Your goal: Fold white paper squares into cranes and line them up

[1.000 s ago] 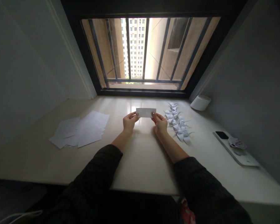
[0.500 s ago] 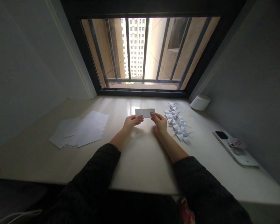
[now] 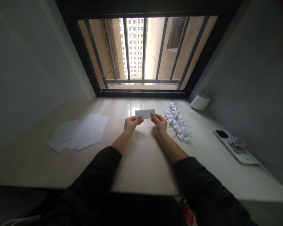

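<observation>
A small white folded strip of paper (image 3: 145, 114) is held up above the pale desk (image 3: 143, 160), in front of the window. My left hand (image 3: 131, 123) pinches its left end with thumb and fingers closed. My right hand (image 3: 159, 123) pinches its right end the same way. Both forearms reach out from dark sleeves over the middle of the desk.
Loose white paper sheets (image 3: 79, 132) lie spread at the left. A row of several white folded paper cranes (image 3: 178, 125) runs along the right of my hands. A white cylinder (image 3: 200, 102) stands at the back right; a phone (image 3: 234, 147) lies near the right wall. A barred window (image 3: 143, 53) faces me.
Both hands and the paper strip have stayed almost in place; the strip tilted slightly and the left fingers shifted their pinch. The view has drifted a little, so everything sits a bit further left.
</observation>
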`<state>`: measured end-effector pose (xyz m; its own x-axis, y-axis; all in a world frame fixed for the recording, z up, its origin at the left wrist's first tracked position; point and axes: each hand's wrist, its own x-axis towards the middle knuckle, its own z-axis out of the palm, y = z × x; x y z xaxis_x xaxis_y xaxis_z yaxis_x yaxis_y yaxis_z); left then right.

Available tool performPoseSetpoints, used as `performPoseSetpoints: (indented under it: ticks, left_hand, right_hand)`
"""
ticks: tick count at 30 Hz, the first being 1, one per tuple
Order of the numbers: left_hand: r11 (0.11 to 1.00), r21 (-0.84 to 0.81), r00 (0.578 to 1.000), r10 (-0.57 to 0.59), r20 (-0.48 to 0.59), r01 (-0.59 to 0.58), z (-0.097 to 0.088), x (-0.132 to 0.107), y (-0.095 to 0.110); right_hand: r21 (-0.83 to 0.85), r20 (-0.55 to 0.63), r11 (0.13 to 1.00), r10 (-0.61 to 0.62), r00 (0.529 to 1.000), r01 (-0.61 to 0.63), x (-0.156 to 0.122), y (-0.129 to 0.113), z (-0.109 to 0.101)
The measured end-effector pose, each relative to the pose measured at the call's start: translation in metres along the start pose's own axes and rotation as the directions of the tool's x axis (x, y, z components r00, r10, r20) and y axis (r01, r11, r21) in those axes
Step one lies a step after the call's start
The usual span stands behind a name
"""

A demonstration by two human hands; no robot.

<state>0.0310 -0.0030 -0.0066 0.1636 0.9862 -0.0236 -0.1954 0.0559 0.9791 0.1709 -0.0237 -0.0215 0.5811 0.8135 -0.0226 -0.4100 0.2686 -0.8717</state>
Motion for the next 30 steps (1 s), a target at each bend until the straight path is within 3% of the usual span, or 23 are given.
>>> performPoseSetpoints:
  ticks: [3, 7, 10, 16, 24, 30]
  left_hand:
    - [0.999, -0.034, 0.998, 0.035, -0.047, -0.037, 0.000, -0.001, -0.001]
    - [0.992, -0.074, 0.992, 0.100, -0.082, -0.107, -0.001, -0.001, -0.002]
    - [0.990, -0.058, 0.988, 0.124, -0.093, -0.130, 0.001, -0.002, -0.001]
    - [0.989, -0.039, 0.988, 0.142, -0.057, -0.144, 0.005, -0.006, 0.000]
    - [0.991, -0.017, 0.991, 0.131, -0.025, -0.132, 0.003, -0.004, 0.002]
    - [0.993, -0.035, 0.991, 0.110, -0.078, -0.113, -0.001, -0.001, 0.003]
  right_hand:
    - [-0.033, 0.085, 0.999, 0.016, 0.996, -0.013, -0.006, -0.004, 0.002]
    - [-0.180, 0.281, 0.983, 0.091, 0.956, -0.040, -0.013, -0.006, 0.004]
    - [-0.273, 0.339, 0.962, 0.116, 0.934, -0.020, -0.014, -0.003, 0.004]
    - [-0.314, 0.297, 0.949, 0.137, 0.945, -0.039, -0.012, 0.002, 0.003]
    - [-0.240, 0.298, 0.965, 0.179, 0.938, -0.108, -0.015, -0.008, 0.003]
    - [-0.205, 0.192, 0.965, 0.203, 0.960, -0.164, -0.004, -0.014, -0.003]
